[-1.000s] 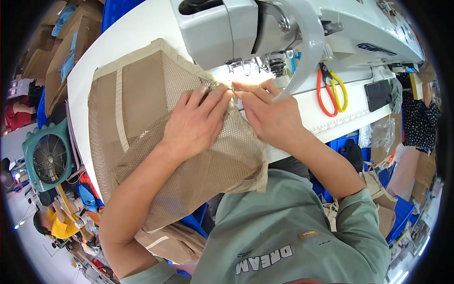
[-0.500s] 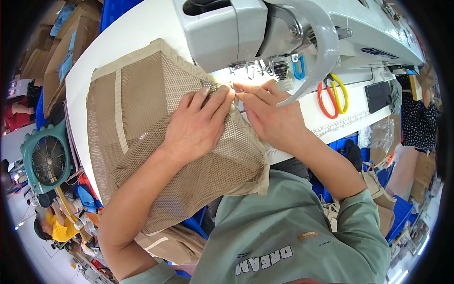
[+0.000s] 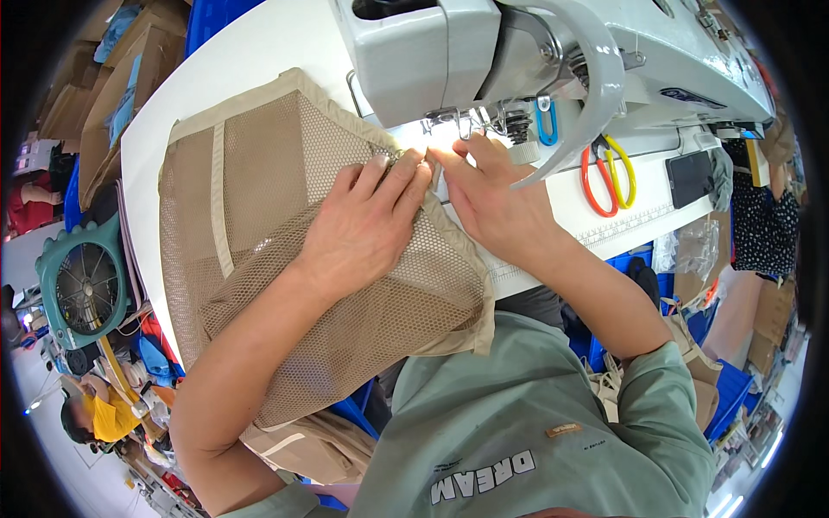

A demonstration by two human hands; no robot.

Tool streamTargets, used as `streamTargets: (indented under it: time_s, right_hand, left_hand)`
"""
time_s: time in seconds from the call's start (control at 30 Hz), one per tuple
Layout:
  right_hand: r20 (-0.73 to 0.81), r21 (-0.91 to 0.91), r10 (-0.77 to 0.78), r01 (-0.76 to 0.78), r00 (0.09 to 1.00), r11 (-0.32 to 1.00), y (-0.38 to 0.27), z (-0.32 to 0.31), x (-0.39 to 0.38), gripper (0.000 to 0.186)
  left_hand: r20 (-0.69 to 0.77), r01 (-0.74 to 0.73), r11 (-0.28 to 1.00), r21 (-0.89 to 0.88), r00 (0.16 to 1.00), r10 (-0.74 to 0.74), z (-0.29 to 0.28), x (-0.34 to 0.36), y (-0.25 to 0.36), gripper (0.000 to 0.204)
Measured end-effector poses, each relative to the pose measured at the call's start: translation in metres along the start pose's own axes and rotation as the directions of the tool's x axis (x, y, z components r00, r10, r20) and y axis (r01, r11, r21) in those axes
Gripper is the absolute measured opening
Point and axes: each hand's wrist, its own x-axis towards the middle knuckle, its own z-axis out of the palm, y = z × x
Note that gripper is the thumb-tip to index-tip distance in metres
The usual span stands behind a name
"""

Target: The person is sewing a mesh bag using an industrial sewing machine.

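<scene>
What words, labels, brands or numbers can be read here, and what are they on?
Green shirt: large white lettering, readable, but I won't copy it; small print, too small.
Brown patch on the shirt: too small.
Oval badge on sewing machine: too blurred.
Ruler scale: markings too small.

A person in a green shirt [image 3: 484, 406] leans over a white surface [image 3: 226, 60], left hand [image 3: 363, 220] resting on bound tan mesh fabric [image 3: 259, 181], its fingers at the edge beneath the lit head of a sewing machine [image 3: 423, 65]. The fingers of the right hand [image 3: 501, 198] meet them there. Scissors [image 3: 612, 180] with red and yellow handles lie near a dark, flat rectangular object [image 3: 691, 180]; a green fan [image 3: 84, 289] stands at left, beyond the surface.
</scene>
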Motion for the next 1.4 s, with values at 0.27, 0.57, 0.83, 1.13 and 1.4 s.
streamTargets:
  time_s: [0.27,0.57,0.83,1.13,1.4]
  right_hand:
    - [0.006,-0.129,-0.083,0.083,0.997,0.988,0.003,0.004,0.004,0.030]
    - [-0.055,-0.010,-0.134,0.134,0.989,0.991,0.009,0.002,-0.001,0.034]
    - [-0.099,-0.008,-0.114,0.114,0.989,0.993,0.012,0.012,-0.001,0.034]
    - [-0.039,-0.042,-0.073,0.071,0.997,0.997,0.008,0.007,0.000,0.032]
    - [-0.075,-0.019,-0.060,0.059,0.995,0.998,0.006,0.006,0.003,0.032]
  left_hand:
    - [-0.011,0.015,0.999,-0.045,1.000,-0.015,0.002,-0.002,-0.001,0.061]
    - [0.008,0.004,1.000,-0.029,1.000,-0.003,0.000,-0.002,-0.001,0.063]
    - [-0.002,0.044,0.997,-0.069,0.999,-0.044,0.002,0.000,-0.001,0.062]
    - [-0.041,0.015,1.000,-0.008,0.999,-0.015,0.005,0.003,-0.005,0.060]
    - [-0.027,-0.002,1.000,-0.016,1.000,0.001,0.004,0.007,-0.008,0.061]
